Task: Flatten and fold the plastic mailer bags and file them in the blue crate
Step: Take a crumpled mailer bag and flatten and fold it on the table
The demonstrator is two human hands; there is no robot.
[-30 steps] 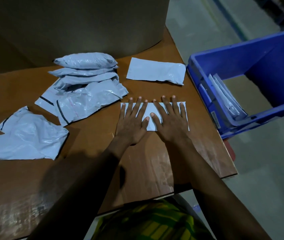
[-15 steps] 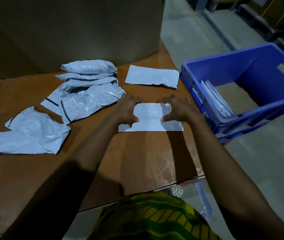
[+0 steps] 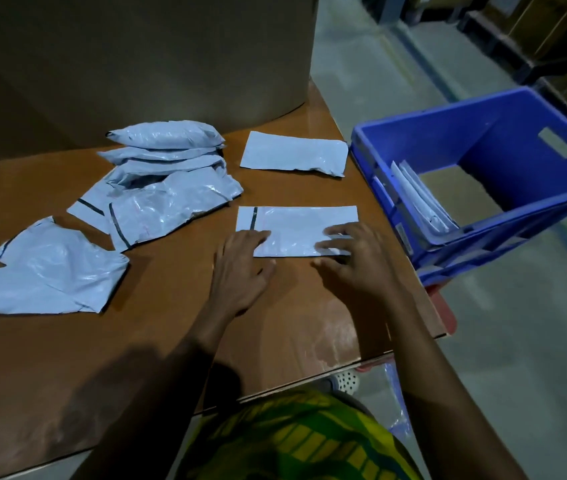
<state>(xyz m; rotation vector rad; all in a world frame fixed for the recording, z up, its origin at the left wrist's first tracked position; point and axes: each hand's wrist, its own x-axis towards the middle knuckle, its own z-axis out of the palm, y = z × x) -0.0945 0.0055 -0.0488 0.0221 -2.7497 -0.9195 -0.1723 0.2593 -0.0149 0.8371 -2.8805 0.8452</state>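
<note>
- While both palms pressed flat on the folded mailer (image 3: 295, 226) a second ago, they have since gone to its far edge and come back. The left hand (image 3: 237, 271) and right hand (image 3: 354, 268) now sit at its near corners.
- Fingers of both hands are loose and fairly straight, their tips laid on the plastic, gripping nothing.
- That mailer lies flat on the table (image 3: 171, 341), just beside the blue crate (image 3: 503, 233). It now shows a dark stripe near its left end that was not in view before. It was probably turned over or refolded, though blur leaves that unsure.
- My reading is that the pressing is done and this piece is nearly ready to be lifted and filed beside the folded bags (image 3: 420, 199) standing in the crate.
- Another flat bag (image 3: 292, 155) and a heap of unflattened ones (image 3: 167, 174) wait behind.
</note>
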